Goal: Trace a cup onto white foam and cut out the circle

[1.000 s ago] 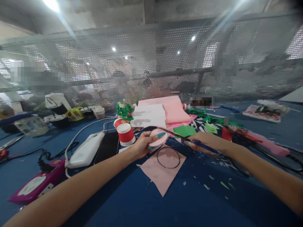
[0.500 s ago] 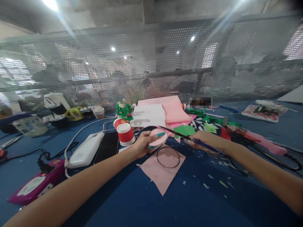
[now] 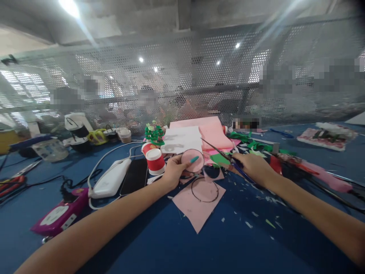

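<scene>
Left hand: the left hand [image 3: 172, 173] pinches a round pale-pink paper disc [image 3: 191, 153], thumb flat on its face, fingers mostly hidden behind, probably so that its edge stays free.
Right hand: the right hand [image 3: 251, 165] is closed around dark-bladed scissors with blue handles [image 3: 217, 148], pointing towards the disc; whether the blades are parted, I cannot tell.
Disc: between both hands, tilted, with thin dark outline around its rim.
Below: a pink paper sheet with a drawn black circle [image 3: 196, 215] lies on the blue table [image 3: 245, 253].
</scene>
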### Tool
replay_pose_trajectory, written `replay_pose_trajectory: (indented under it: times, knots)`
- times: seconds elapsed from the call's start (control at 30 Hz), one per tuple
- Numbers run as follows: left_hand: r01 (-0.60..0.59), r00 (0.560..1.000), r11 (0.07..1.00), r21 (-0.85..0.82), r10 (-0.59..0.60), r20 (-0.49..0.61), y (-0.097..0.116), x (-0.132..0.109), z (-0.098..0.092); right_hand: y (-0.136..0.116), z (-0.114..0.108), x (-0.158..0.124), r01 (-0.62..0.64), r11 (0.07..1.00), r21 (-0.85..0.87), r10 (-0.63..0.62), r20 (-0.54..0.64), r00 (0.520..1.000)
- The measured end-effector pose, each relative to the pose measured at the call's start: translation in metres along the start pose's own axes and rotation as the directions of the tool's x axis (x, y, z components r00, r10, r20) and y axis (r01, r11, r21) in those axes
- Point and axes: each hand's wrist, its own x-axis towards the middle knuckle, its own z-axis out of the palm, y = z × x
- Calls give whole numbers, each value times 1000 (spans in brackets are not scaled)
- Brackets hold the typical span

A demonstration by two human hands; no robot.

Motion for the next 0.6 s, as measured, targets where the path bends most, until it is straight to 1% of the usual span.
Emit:
replay_pose_trajectory:
  times: [0.07,0.17,0.3,0.43,0.6]
  knots:
    - [-22,1000,1000,-15,21,-12,-1,0,-1,-3,0,-1,-6,999,43,7,-34,999]
    - [-61,998,998,-28,60,-34,-3,1,-2,-7,2,-3,0,989,151,13,-83,996]
    - [-102,994,993,-53,100,-48,-3,2,-1,-11,5,-5,54,967,250,-19,-142,990]
    - [-130,991,991,-42,129,-40,-1,1,0,-12,10,-6,63,980,188,-34,-151,988]
    - [-154,987,987,45,156,-43,3,-4,2,-5,18,-4,78,991,105,-63,-133,989]
